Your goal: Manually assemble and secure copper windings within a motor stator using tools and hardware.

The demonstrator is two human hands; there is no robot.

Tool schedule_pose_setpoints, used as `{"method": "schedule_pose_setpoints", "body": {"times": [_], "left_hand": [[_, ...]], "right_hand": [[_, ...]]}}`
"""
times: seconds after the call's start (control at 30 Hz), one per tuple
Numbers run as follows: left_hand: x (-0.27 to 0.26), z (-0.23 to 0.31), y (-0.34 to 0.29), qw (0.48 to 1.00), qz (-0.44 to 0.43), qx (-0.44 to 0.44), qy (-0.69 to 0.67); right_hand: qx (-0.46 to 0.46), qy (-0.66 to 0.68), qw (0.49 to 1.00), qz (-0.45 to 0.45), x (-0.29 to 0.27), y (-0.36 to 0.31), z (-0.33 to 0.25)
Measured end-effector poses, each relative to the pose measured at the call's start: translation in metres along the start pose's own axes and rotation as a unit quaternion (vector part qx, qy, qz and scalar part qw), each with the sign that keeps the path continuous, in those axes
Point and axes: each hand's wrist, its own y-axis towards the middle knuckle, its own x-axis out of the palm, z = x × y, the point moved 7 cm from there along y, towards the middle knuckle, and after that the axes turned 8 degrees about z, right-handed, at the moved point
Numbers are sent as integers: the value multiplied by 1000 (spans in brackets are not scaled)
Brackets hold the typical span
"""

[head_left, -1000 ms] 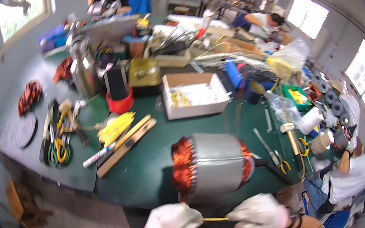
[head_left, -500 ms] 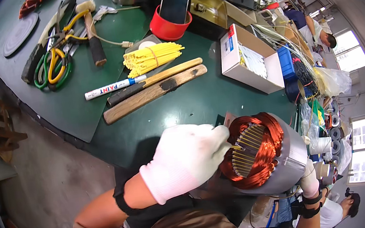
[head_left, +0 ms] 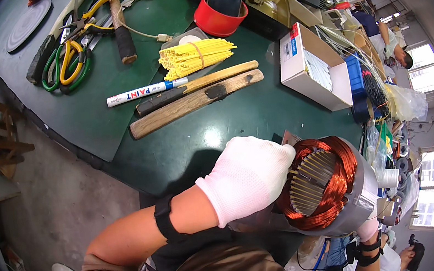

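Observation:
A grey motor stator [head_left: 367, 183] stands tilted at the bench's near edge. Thick copper windings [head_left: 344, 170] ring its end, and pale yellowish strips [head_left: 303, 185] line the slots inside. At the left rim of the windings, my left hand [head_left: 253, 175], in a white glove, has its fingers curled closed. Its fingertips are hidden, so whatever they pinch does not show. My right hand [head_left: 367, 227], gloved too, is against the lower right side of the housing, with its fingers out of sight behind it.
Beyond the stator lie two wooden sticks [head_left: 196, 102], a paint marker [head_left: 147, 91] and a banded bundle of yellow strips [head_left: 197, 56]. Scissors [head_left: 71, 67], pliers and a hammer [head_left: 123, 35] are far left. A white box [head_left: 295, 60] and a red bowl holding a phone [head_left: 220, 21] stand farther back.
The whole view has shifted, moving the bench items rightward. My left hand has turned, its knuckles now hiding the fingertips at the windings' rim; a small yellowish piece seen there earlier no longer shows.

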Motion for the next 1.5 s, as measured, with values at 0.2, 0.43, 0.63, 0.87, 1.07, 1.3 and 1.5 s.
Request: {"method": "schedule_pose_setpoints", "body": {"times": [0.2, 0.43, 0.63, 0.87, 1.07, 1.3, 1.5], "left_hand": [[4, 1, 14, 999, -32, 25, 4], [-1, 12, 13, 997, -14, 61, 48], [-13, 25, 18, 988, -53, 16, 144], [8, -82, 13, 997, -53, -63, 8], [10, -96, 44, 990, -43, -101, -87], [-7, -69, 49, 997, -44, -65, -12], [-18, -57, 43, 997, -32, -47, 45]], "right_hand": [[32, -8, 999, 9, 2, 1, -10], [-43, -96, 993, -60, 13, 30, -15], [-4, -102, 992, -78, -15, 9, 3], [-31, -50, 998, -34, -10, 1, 19], [-49, -56, 997, -14, -14, 0, 26], [-54, -40, 998, -11, -24, -5, 33], [-38, -94, 995, -22, -39, -14, 15]]}}
